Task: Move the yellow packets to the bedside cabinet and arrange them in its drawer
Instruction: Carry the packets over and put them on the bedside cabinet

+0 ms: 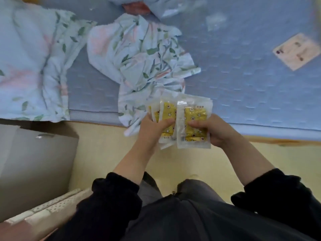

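Both grips are closed on a fanned bundle of clear plastic packets with yellow patterned contents [180,121]. The left hand [152,129] clamps the left portion, thumb across the front faces. The right hand [211,130] pinches the right-most packet, thumb on its front and fingers behind. The bundle is held in the air above the pale yellow floor [182,159], just short of the bed edge. Black fleece sleeves [112,199] cover both forearms to the wrists. A grey flat-fronted cabinet [34,167] stands at lower left, beside the bed. Beyond the hands lies the blue quilted mattress [243,75]. On it rest a crumpled white floral-print cloth [139,63], a floral-print pillow [31,66] at far left, and a flat pinkish square packet [297,51] at far right, well apart from the bundle.
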The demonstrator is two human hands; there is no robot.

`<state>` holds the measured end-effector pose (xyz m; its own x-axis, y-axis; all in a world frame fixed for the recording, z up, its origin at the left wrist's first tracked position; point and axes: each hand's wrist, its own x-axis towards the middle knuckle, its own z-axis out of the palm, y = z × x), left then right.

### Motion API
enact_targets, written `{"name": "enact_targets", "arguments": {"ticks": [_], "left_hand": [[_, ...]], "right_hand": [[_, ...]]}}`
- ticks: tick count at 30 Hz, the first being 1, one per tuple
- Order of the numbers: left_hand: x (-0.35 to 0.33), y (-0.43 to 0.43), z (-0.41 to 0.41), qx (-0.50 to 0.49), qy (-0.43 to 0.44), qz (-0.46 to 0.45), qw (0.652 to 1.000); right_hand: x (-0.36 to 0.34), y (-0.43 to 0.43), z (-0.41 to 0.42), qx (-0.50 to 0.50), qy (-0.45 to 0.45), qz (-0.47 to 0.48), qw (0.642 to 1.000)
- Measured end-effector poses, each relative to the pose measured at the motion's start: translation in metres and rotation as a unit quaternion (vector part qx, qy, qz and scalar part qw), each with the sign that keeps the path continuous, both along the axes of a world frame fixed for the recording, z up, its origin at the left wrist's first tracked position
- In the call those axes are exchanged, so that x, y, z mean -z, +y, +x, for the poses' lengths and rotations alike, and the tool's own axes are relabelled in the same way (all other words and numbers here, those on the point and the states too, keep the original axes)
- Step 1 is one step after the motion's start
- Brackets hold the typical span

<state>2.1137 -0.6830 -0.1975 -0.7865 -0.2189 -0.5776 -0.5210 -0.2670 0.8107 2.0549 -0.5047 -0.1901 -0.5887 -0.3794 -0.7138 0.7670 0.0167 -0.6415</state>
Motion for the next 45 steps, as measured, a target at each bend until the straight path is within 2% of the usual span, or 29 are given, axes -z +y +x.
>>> {"name": "enact_targets", "arguments": {"ticks": [5,10,18,22,30,35,38,45], "left_hand": [[0.001,0.181,-0.045,0.148,-0.004,0.019,0.989],[-0.009,0.321,-0.074,0.259,-0.030,0.009,0.965],[-0.009,0.485,-0.131,0.426,-0.028,-0.023,0.904],[-0.011,0.567,-0.171,0.506,-0.007,-0.040,0.862],[-0.015,0.729,-0.201,0.596,-0.011,-0.027,0.803],[-0.006,0.831,-0.208,0.619,-0.027,-0.014,0.785],[-0.001,0.905,-0.214,0.622,-0.020,-0.016,0.782],[-0.002,1.067,-0.242,0.575,0.009,-0.029,0.818]], "right_hand": [[-0.002,0.187,0.006,0.133,0.013,0.008,0.991],[-0.003,0.321,0.028,0.273,0.014,0.001,0.962],[0.001,0.451,0.034,0.456,-0.005,0.010,0.890],[-0.006,0.512,0.020,0.541,-0.018,0.032,0.840],[-0.023,0.635,0.012,0.643,-0.010,0.039,0.765],[-0.020,0.729,0.017,0.657,-0.006,0.013,0.754],[-0.010,0.805,0.012,0.645,-0.009,0.018,0.764],[0.003,1.001,-0.019,0.609,-0.060,0.054,0.789]]}}
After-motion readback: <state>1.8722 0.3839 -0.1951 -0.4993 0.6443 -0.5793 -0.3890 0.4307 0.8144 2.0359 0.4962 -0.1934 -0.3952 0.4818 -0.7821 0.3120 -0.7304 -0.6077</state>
